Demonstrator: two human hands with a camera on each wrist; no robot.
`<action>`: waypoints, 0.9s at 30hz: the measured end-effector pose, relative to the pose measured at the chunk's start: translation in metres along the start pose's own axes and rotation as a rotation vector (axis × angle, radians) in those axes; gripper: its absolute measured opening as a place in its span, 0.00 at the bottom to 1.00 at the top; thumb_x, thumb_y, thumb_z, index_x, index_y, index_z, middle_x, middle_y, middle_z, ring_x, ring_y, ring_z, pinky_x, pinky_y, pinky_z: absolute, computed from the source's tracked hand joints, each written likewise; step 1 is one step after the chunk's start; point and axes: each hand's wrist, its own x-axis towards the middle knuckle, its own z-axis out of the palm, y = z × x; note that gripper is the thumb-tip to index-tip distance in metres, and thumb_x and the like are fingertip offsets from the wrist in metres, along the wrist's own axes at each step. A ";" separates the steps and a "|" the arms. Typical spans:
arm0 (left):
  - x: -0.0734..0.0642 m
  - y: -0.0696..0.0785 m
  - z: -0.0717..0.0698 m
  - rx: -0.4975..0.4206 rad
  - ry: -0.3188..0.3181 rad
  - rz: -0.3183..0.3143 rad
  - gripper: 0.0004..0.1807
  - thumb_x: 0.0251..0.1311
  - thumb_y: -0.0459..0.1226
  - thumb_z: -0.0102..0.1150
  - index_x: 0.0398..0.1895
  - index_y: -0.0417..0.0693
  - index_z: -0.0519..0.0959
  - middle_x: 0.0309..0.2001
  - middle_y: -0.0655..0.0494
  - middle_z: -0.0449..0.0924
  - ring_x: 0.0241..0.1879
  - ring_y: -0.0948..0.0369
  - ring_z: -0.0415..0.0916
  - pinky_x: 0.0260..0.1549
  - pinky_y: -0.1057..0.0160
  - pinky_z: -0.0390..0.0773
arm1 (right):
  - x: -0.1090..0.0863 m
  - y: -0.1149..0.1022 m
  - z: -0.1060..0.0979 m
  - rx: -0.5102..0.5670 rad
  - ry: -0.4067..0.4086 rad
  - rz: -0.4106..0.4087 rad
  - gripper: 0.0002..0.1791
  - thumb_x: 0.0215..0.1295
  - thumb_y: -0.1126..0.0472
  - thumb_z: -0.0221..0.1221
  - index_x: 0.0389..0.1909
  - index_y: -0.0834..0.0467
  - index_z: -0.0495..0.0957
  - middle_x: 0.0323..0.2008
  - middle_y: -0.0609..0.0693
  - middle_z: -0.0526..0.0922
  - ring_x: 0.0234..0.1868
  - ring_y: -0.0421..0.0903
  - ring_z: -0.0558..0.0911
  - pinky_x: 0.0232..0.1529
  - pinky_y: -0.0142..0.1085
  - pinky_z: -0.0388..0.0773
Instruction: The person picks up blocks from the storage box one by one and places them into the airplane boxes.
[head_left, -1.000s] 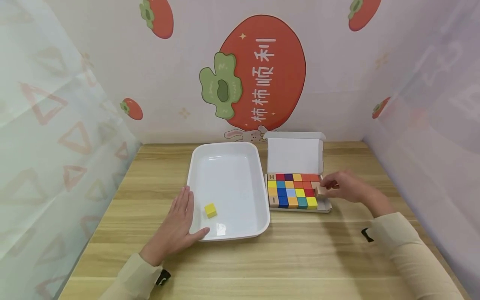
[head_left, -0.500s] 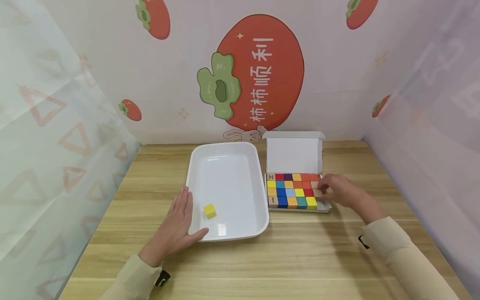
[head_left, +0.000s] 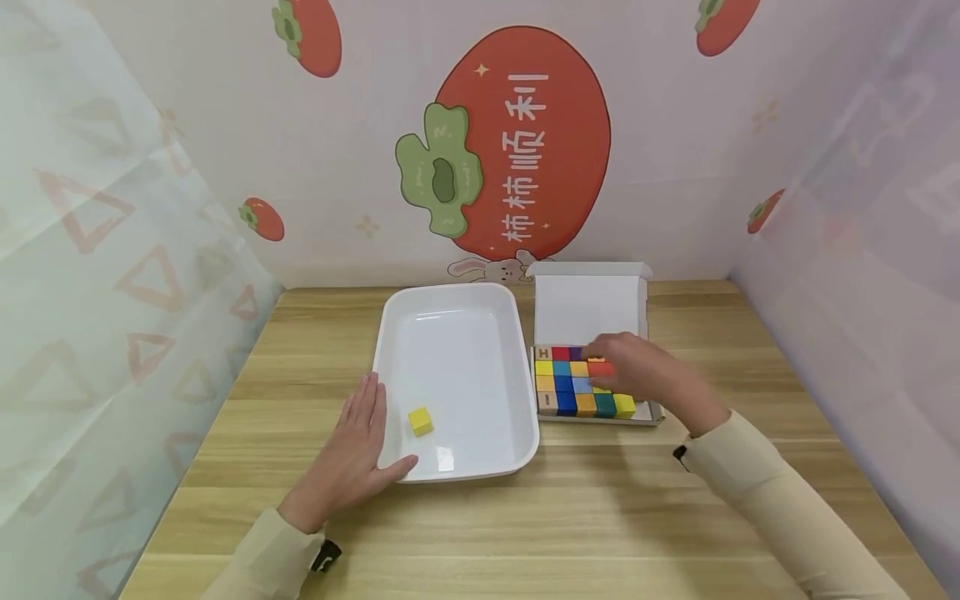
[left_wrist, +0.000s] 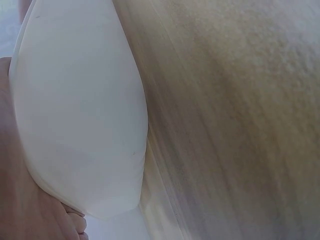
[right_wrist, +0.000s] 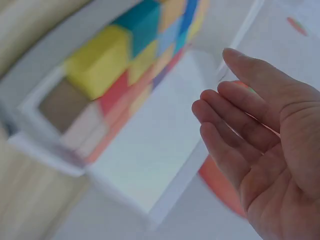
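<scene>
My left hand (head_left: 348, 450) rests against the near left corner of a white tray (head_left: 531, 417), fingers straight along the rim and thumb over the front edge. One yellow cube (head_left: 421, 422) sits inside that tray. To its right, a shallow cardboard box (head_left: 600, 421) holds rows of coloured wooden cubes. Over the box hovers my right hand (head_left: 660, 371), hiding some of the right-hand cubes. In the right wrist view, the right hand (right_wrist: 265, 145) has loosely bent fingers and thumb apart, with nothing between them. A bare corner slot (right_wrist: 62, 107) shows beside a yellow cube (right_wrist: 100, 60).
The box's white lid (head_left: 588, 308) stands raised at the back, near the printed wall cloth (head_left: 337, 167). Cloth walls also bound the wooden table (head_left: 480, 533) on both sides.
The right hand first held a plain wooden cube at the box's right side, set it down in the box and let go. It has since moved left over the cubes. The left hand stays.
</scene>
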 end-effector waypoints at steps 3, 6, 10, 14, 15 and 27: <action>0.000 0.000 0.000 0.004 0.004 0.003 0.64 0.66 0.64 0.59 0.83 0.26 0.42 0.85 0.31 0.34 0.86 0.37 0.35 0.80 0.32 0.52 | 0.014 -0.023 -0.004 0.031 0.010 -0.067 0.24 0.65 0.58 0.74 0.61 0.59 0.84 0.60 0.59 0.87 0.61 0.59 0.86 0.59 0.51 0.87; 0.000 0.000 -0.001 0.011 0.007 0.008 0.64 0.65 0.65 0.59 0.83 0.26 0.42 0.85 0.30 0.35 0.86 0.37 0.36 0.80 0.32 0.53 | 0.030 -0.046 -0.007 0.031 0.021 -0.159 0.25 0.63 0.59 0.75 0.60 0.58 0.85 0.57 0.57 0.89 0.58 0.56 0.87 0.58 0.47 0.88; 0.000 0.001 -0.001 0.015 0.006 0.011 0.64 0.66 0.64 0.59 0.82 0.25 0.42 0.85 0.30 0.35 0.86 0.36 0.36 0.80 0.32 0.52 | 0.051 -0.078 -0.012 -0.001 0.012 -0.240 0.26 0.62 0.58 0.76 0.61 0.59 0.85 0.57 0.56 0.89 0.58 0.54 0.88 0.59 0.45 0.87; 0.000 0.001 -0.001 0.013 0.001 0.004 0.64 0.66 0.65 0.58 0.83 0.26 0.42 0.85 0.30 0.35 0.86 0.36 0.35 0.80 0.32 0.52 | 0.072 -0.104 -0.014 -0.008 -0.020 -0.288 0.27 0.63 0.57 0.75 0.62 0.60 0.84 0.60 0.57 0.88 0.61 0.54 0.87 0.61 0.45 0.86; 0.000 0.002 -0.001 0.014 0.000 0.003 0.64 0.66 0.65 0.58 0.83 0.26 0.42 0.85 0.30 0.35 0.86 0.37 0.35 0.80 0.33 0.51 | 0.078 -0.109 -0.013 -0.006 -0.030 -0.299 0.27 0.63 0.57 0.75 0.62 0.60 0.84 0.60 0.57 0.88 0.61 0.54 0.87 0.61 0.44 0.86; 0.000 0.002 -0.001 0.006 0.001 0.005 0.63 0.66 0.64 0.59 0.82 0.25 0.42 0.85 0.30 0.35 0.86 0.36 0.35 0.80 0.31 0.52 | 0.120 -0.158 0.011 0.012 -0.171 -0.341 0.26 0.64 0.54 0.75 0.63 0.54 0.85 0.58 0.51 0.89 0.59 0.48 0.87 0.62 0.37 0.85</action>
